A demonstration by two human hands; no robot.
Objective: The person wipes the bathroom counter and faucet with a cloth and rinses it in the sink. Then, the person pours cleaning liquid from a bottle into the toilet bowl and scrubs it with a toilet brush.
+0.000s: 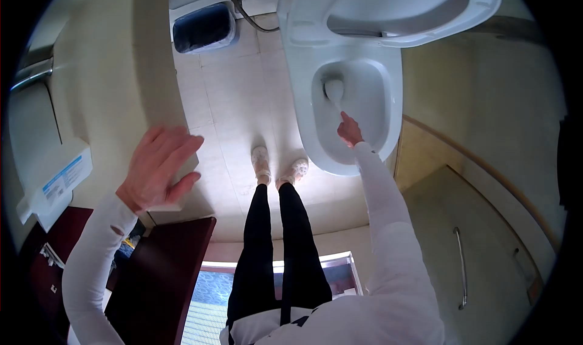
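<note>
My right hand (350, 130) is closed round the handle of a white toilet brush (334, 91). The brush head is down inside the toilet bowl (388, 114), against its inner wall at the upper left. Part of the handle is hidden in my fist. My left hand (161, 170) hangs in the air at the left with its fingers spread and nothing in them. Below that hand are the pale side wall and the dark red cabinet door.
The toilet lid and seat (395, 8) are raised. A bin (203, 28) with a dark inside stands left of the toilet, near a grey hose (255, 23). A dark red cabinet door (164, 272) stands open at lower left. A metal handle (461, 269) is at right.
</note>
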